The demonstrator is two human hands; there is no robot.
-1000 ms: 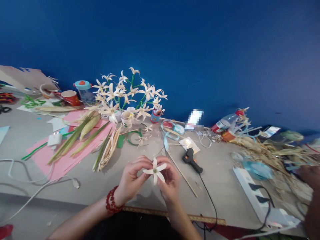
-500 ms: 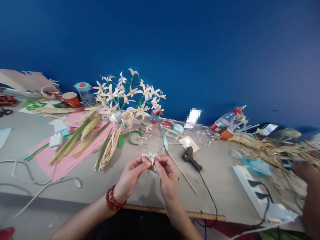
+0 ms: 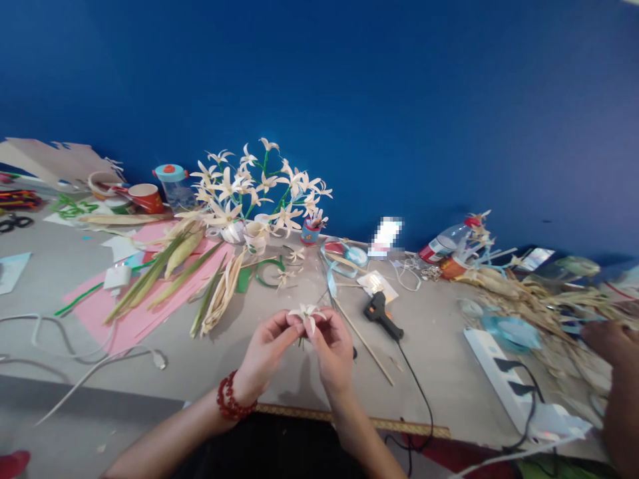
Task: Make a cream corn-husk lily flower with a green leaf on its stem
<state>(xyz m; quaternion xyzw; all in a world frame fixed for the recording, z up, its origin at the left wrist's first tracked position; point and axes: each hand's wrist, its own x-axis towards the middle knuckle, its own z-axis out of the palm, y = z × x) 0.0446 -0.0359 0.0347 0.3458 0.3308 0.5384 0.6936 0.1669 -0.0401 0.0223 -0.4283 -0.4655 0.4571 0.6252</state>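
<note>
A small white flower (image 3: 308,313) with narrow petals is pinched between my two hands above the table's near middle. My left hand (image 3: 272,344), below which a red bead bracelet (image 3: 232,398) circles the wrist, grips its left side with thumb and fingers. On the other side my right hand (image 3: 333,346) closes thumb and fingers on the same flower. Thin stem ends show beneath it, partly hidden by the fingers. Right of my hands lies a black glue gun (image 3: 382,317), and a thin wooden stick (image 3: 366,342) lies between.
Behind stands a bunch of similar white flowers (image 3: 264,183) on green stems. Dried husks (image 3: 224,293) and pink paper (image 3: 92,307) lie left. A white power strip (image 3: 499,379) and dry husk pile (image 3: 529,299) are at right, near another person's hand (image 3: 606,342).
The flower has tipped from facing me to facing upward, and my hands have turned with it. Both keep hold. The last half second shows little movement.
</note>
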